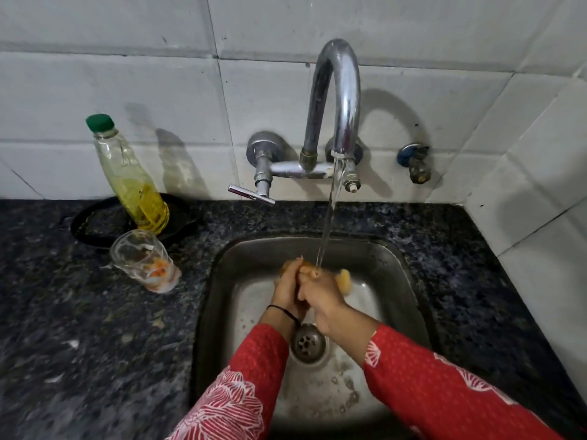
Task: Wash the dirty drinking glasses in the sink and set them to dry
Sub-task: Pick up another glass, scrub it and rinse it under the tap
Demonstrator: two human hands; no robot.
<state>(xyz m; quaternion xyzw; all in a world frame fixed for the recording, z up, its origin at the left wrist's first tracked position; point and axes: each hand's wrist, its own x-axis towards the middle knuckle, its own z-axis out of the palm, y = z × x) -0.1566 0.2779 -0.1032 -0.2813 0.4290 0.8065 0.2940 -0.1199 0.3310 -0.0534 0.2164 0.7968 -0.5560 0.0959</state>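
A clear drinking glass with orange residue [144, 265] stands unwashed on the dark speckled granite counter [79, 344], left of the steel sink [394, 274]. Over the basin, the left hand [287, 289] and right hand [320, 296] press together around a yellow sponge [344, 279] beneath the running chrome tap [336, 100]. Judged: washing barely begun; no glass set to dry in view.

Large pale grey wall tiles [127, 74] with darker grout lines cover the wall behind and continue around a corner on the right. A dark speckled granite surface [79, 328] runs below them. Light from the front casts soft shadows onto the tiles. A small blue-capped valve [414, 163] protrudes from the wall.
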